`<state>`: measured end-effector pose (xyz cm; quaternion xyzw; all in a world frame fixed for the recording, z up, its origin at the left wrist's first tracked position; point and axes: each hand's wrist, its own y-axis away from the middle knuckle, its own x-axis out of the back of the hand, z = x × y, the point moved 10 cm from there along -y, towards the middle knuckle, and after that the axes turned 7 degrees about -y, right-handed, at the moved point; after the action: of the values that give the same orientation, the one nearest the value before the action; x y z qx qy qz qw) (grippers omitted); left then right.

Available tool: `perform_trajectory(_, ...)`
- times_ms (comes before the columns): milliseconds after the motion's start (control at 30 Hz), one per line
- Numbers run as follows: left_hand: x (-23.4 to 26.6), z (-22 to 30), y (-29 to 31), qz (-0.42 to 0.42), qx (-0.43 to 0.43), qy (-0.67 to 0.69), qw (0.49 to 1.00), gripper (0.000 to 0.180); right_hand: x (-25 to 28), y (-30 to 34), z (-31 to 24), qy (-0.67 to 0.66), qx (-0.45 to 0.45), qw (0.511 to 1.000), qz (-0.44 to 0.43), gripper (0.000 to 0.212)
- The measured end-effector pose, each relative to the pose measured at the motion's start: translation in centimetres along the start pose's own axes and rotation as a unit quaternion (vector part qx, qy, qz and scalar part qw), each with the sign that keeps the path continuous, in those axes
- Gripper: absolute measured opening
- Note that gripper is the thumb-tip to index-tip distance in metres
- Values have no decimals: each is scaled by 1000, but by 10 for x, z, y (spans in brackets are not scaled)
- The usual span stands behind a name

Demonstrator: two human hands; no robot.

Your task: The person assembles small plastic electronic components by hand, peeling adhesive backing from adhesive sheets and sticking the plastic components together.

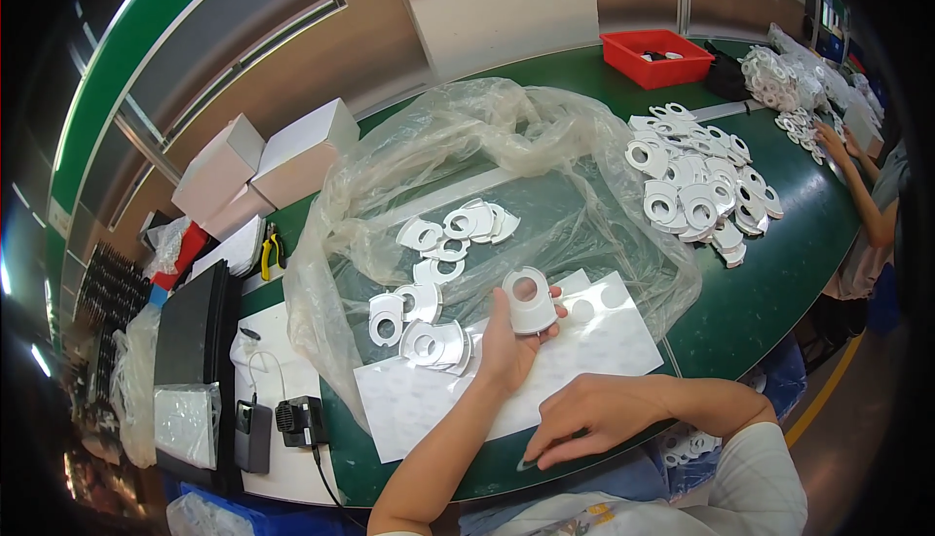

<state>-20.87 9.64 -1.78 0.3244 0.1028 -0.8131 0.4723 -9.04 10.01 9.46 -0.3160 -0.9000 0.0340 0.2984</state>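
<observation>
My left hand (511, 346) is closed around a white plate-like part (532, 314) with a round hole, held up over the white sheets. Lower right, my right hand (594, 421) bends down by the near table edge, its fingertips drawn together at a small pale, film-like bit too small to name. Beneath my hands lie glossy white sheets (409, 409) with faint round marks. Left of my left hand, several similar white parts (433, 343) lie singly and overlapping, partly on the sheets and partly on a clear plastic bag (341, 205) spread over the green table (726, 312).
A large heap of white parts (696, 181) sits on the right, with a red bin (654, 59) behind it. White boxes (304, 151), yellow-handled pliers (272, 252) and a black corded device (300, 422) stand left. Another person's hands (842, 147) work at far right.
</observation>
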Motion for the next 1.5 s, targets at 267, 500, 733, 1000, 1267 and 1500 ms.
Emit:
perform_trajectory(267,2,-8,4,16,31,-94,995,62,99,35,100,-255,-80,864,427,32)
perform_trajectory(500,-1,-7,5,-22,30,-96,995,62,97,36,116,-283,-92,844,446,24)
perform_trajectory(733,-2,-9,6,-14,36,-95,995,62,97,39,115,-257,-97,852,446,19)
perform_trajectory(1000,-4,-11,2,-26,28,-103,994,65,101,43,121,-282,-102,843,446,19)
perform_trajectory(1267,-3,-13,-1,-10,34,-95,995,63,103,44,123,-266,-102,847,449,18)
perform_trajectory(1500,-8,-13,-2,-9,35,-112,993,65,104,46,122,-277,-102,844,448,18)
